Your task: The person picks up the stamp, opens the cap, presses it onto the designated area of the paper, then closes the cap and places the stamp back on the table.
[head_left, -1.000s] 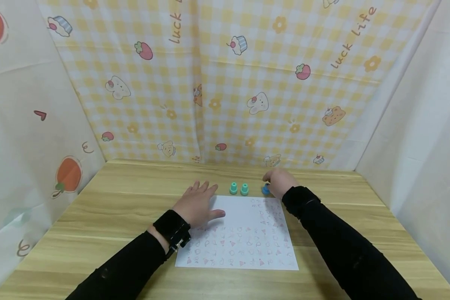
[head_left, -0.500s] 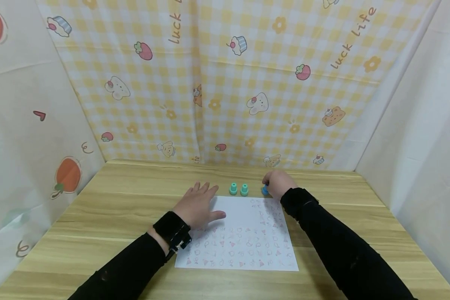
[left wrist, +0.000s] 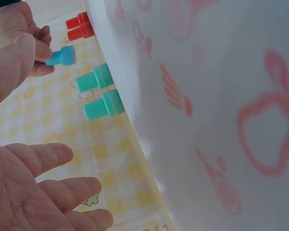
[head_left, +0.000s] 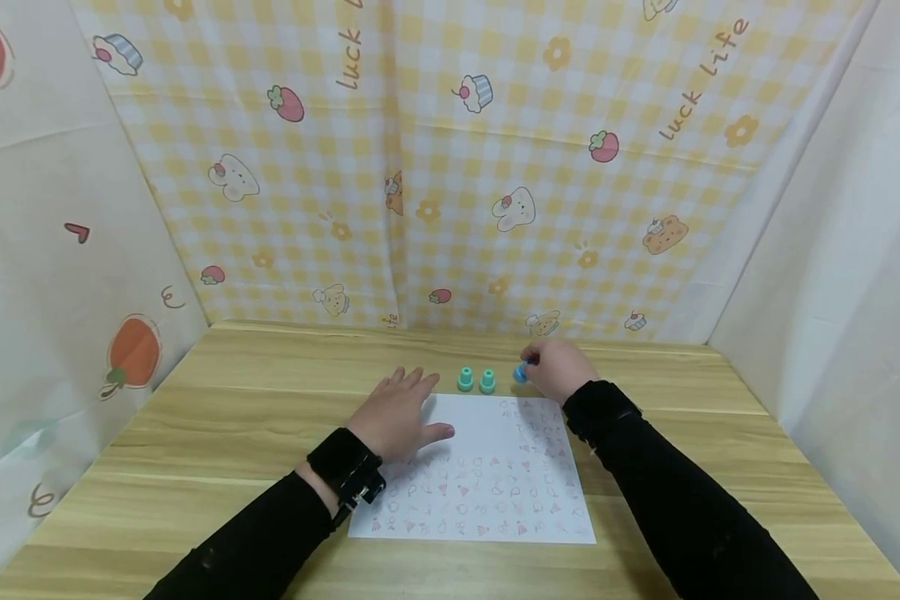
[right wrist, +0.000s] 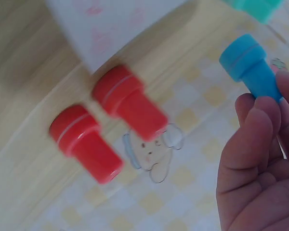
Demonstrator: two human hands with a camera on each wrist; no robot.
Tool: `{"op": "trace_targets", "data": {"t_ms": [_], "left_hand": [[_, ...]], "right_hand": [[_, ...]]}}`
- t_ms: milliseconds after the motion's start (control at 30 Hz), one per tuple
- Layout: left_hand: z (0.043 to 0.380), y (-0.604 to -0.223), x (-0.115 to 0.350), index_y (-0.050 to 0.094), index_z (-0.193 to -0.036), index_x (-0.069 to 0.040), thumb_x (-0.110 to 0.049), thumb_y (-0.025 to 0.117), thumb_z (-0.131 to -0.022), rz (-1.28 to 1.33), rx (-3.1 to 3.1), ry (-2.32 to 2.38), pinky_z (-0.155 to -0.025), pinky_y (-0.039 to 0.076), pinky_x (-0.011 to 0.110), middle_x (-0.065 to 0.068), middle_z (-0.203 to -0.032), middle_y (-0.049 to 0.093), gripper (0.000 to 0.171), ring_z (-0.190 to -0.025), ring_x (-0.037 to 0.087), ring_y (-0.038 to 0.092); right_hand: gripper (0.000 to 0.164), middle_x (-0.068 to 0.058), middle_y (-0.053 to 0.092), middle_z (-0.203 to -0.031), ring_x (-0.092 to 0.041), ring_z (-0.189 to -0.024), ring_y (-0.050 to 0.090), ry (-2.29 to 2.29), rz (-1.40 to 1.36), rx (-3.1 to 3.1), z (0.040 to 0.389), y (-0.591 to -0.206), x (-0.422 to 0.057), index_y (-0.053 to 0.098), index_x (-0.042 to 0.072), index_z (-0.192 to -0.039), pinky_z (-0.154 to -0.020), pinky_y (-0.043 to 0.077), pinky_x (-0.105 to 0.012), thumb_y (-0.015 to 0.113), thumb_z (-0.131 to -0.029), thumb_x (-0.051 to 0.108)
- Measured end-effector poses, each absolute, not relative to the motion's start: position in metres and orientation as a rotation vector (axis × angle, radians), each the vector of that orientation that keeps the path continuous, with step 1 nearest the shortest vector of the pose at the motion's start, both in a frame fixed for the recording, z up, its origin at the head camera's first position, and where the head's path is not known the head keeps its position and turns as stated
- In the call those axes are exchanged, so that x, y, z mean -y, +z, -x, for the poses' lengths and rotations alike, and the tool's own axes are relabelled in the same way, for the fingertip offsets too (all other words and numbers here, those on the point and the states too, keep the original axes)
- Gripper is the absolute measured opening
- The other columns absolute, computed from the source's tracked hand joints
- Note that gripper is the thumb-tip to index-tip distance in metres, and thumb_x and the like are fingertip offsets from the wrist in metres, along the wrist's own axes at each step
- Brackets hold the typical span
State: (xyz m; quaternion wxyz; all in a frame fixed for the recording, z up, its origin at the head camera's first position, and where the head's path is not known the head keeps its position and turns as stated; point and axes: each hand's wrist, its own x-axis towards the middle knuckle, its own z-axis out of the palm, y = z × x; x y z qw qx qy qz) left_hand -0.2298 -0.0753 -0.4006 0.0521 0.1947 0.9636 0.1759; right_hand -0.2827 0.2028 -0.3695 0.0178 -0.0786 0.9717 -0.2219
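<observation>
My right hand point(head_left: 562, 371) pinches a small blue stamp point(right wrist: 253, 67) by its narrow handle, its wide end angled away from the fingers in the right wrist view. Just past the far edge of a white sheet of paper point(head_left: 476, 429), the blue stamp appears tilted and off the table. My left hand point(head_left: 392, 421) lies over the sheet's left part, fingers spread and straight. Faint red stamped prints of apples, rackets and other shapes cover much of the paper. Two green stamps point(head_left: 476, 383) stand upright between the hands, beyond the sheet.
Two red stamps point(right wrist: 106, 122) stand near the paper's far right corner; the right hand hides them in the head view. A yellow checked cloth point(head_left: 450, 208) hangs behind the wooden table point(head_left: 255, 400), with white cloth at both sides.
The right hand has raised the blue stamp off the table and shifted it slightly left, toward the green stamps. My left hand has stayed in place.
</observation>
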Motion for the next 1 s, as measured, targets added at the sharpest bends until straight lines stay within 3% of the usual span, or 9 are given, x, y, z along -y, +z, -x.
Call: {"op": "trace_targets", "data": {"t_ms": [133, 400, 600, 1000], "left_hand": [[0.228, -0.401, 0.074, 0.039, -0.162, -0.011, -0.058, 0.069, -0.097, -0.613, -2.942, 0.582, -0.131, 0.018, 0.057, 0.021, -0.170, 0.033, 0.085, -0.160, 0.045, 0.022], [0.226, -0.403, 0.068, 0.048, -0.157, -0.009, -0.049, 0.071, -0.099, -0.672, -2.951, 0.773, -0.127, 0.031, 0.056, 0.017, -0.162, 0.048, 0.074, -0.156, 0.041, 0.035], [0.222, -0.405, 0.059, 0.052, -0.154, -0.012, -0.043, 0.072, -0.100, -0.714, -2.957, 0.919, -0.123, 0.039, 0.054, 0.009, -0.155, 0.057, 0.066, -0.154, 0.036, 0.042], [0.212, -0.404, 0.051, 0.055, -0.150, -0.007, -0.036, 0.074, -0.100, -0.855, -3.000, 0.938, -0.117, 0.045, 0.055, 0.009, -0.153, 0.060, 0.061, -0.149, 0.039, 0.048]], "right_hand": [[0.025, -0.013, 0.076, -0.110, -0.027, -0.098, 0.070, -0.868, 0.240, -3.016, 0.272, -0.367, -0.199, 0.074, 0.001, -0.120, -0.091, 0.058, -0.045, 0.069, -0.102, 0.018], [0.014, -0.007, 0.075, -0.096, -0.017, -0.078, 0.065, -1.160, 0.280, -2.943, 0.249, -0.375, -0.187, 0.076, 0.004, -0.106, -0.069, 0.053, -0.029, 0.071, -0.098, 0.015], [0.009, -0.002, 0.073, -0.091, -0.017, -0.081, 0.062, -1.290, 0.252, -2.856, 0.237, -0.379, -0.176, 0.075, 0.010, -0.101, -0.071, 0.050, -0.030, 0.073, -0.097, 0.017], [0.005, 0.000, 0.073, -0.092, -0.017, -0.086, 0.061, -1.415, 0.316, -2.776, 0.220, -0.388, -0.159, 0.075, 0.010, -0.099, -0.074, 0.052, -0.029, 0.074, -0.097, 0.014]]}}
